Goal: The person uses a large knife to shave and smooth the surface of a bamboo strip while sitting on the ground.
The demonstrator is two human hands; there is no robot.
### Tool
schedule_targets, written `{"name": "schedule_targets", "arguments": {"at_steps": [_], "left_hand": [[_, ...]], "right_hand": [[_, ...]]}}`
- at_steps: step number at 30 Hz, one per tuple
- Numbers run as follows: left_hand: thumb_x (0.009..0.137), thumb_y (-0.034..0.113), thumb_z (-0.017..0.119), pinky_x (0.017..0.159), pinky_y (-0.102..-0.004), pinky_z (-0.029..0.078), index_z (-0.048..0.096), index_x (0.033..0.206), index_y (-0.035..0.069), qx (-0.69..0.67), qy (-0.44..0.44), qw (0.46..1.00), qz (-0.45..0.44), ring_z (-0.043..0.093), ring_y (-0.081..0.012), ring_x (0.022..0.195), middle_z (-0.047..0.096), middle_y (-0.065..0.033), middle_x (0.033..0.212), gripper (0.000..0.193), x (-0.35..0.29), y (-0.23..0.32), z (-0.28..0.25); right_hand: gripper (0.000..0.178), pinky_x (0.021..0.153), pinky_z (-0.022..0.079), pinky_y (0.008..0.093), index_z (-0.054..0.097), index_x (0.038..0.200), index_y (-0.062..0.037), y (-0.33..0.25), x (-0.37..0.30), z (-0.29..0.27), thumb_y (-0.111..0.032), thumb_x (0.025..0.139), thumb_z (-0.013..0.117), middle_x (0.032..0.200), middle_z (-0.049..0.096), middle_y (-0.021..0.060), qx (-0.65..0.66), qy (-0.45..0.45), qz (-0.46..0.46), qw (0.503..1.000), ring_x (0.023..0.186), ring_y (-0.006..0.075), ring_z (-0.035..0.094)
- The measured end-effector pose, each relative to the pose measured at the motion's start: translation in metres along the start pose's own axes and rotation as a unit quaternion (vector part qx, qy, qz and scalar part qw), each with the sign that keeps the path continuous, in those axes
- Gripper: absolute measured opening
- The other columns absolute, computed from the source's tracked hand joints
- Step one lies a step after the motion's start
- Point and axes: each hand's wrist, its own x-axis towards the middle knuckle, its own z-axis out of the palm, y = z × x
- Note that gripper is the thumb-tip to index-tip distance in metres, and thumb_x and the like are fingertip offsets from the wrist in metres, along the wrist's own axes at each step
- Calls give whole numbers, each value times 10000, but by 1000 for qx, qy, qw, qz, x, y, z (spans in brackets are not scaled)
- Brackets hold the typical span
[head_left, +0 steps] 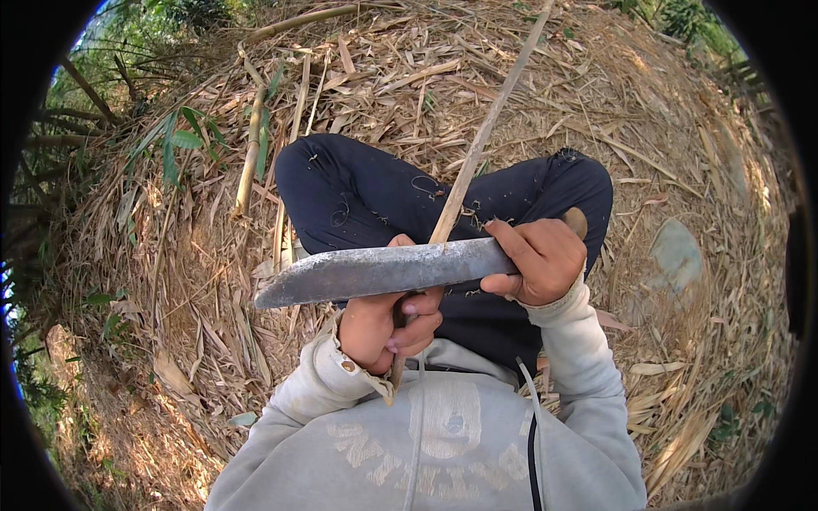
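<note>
My right hand point(545, 260) is closed around the handle of a machete, the wooden end showing past the knuckles. The broad grey machete point(383, 271) lies crosswise in front of me, its tip pointing left. Beneath the blade, my left hand point(388, 328) wraps round a long, thin wooden stick point(477, 145). From that hand the stick runs away from me, up and to the right, past my crossed legs. The blade crosses the stick just beyond my left hand and hides part of the fingers; its edge appears to meet the wood there.
I sit cross-legged in dark trousers point(349, 183) with shavings on them. Dry leaves and bamboo litter point(383, 68) cover the ground. A bamboo piece point(253, 149) lies ahead to the left, near green leaves point(187, 136). A flat grey stone point(677, 251) rests at the right.
</note>
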Motion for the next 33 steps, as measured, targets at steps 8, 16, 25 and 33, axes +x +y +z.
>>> {"name": "schedule_targets", "arguments": {"at_steps": [8, 16, 25, 33], "left_hand": [[1087, 260, 336, 329, -216, 143, 429, 1026, 147, 32, 46, 998, -34, 192, -28, 376, 337, 17, 654, 159, -19, 4, 2], [1075, 267, 400, 362, -230, 172, 565, 1106, 70, 94, 66, 992, -56, 277, -34, 400, 360, 42, 655, 259, -10, 3, 3], [1091, 281, 345, 331, -226, 116, 416, 1012, 139, 25, 49, 996, -65, 185, -20, 388, 330, 25, 651, 177, -13, 2, -4], [1091, 298, 364, 364, -219, 146, 384, 992, 167, 57, 42, 993, -94, 209, -27, 418, 334, 22, 666, 165, -21, 11, -1]], "right_hand": [[390, 467, 434, 351, 732, 939, -65, 62, -15, -8, -451, 901, 685, 613, 564, 54, -60, 55, 197, 977, 512, 212, 560], [562, 469, 430, 304, 725, 911, -74, 2, -3, -6, -624, 810, 663, 595, 529, 17, 19, -15, 19, 1000, 502, 180, 553], [488, 432, 387, 308, 727, 889, -71, 18, -3, -6, -552, 885, 648, 560, 511, 14, -49, -7, 70, 996, 450, 170, 515], [435, 484, 446, 349, 726, 905, -49, 46, -2, -14, -480, 905, 664, 633, 585, 66, -113, 45, 98, 988, 528, 226, 583]]}}
